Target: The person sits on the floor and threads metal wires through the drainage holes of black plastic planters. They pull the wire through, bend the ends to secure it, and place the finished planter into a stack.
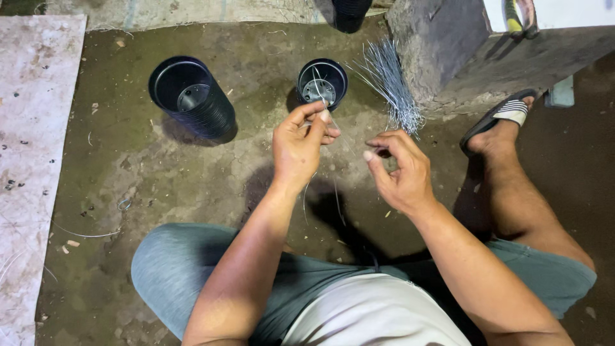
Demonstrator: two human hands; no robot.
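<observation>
Thin wire pinched between two hands over dirt floor

Hands meet near the middle of the frame, and we see them from above. Our left hand (298, 144) has thumb and forefinger pressed together on a thin wire (337, 198), whose fine strand trails down from the fingertips toward the lower centre, faint against the ground. Our right hand (397, 170) sits just beside it, fingers curled and forefinger bent toward the thumb; we cannot tell whether it actually clamps the strand or only hovers close to it.

Just above the left hand stands a small black pot (322, 83), open mouth up, with a few wire pieces poking out of it. To the upper left of the frame a stack of black pots (192, 96) leans slightly on the dirt floor (160, 173), well apart from the hands. A bundle of silvery wires (391, 83) fans against a concrete block (448, 51) at the upper right, its lower end near the right hand's knuckles.

At the right edge a foot in a striped sandal (503, 115) rests on the ground. Grey shorts (186, 263) cover the knees at the bottom, and a pale slab (32, 160) runs down the left edge.
</observation>
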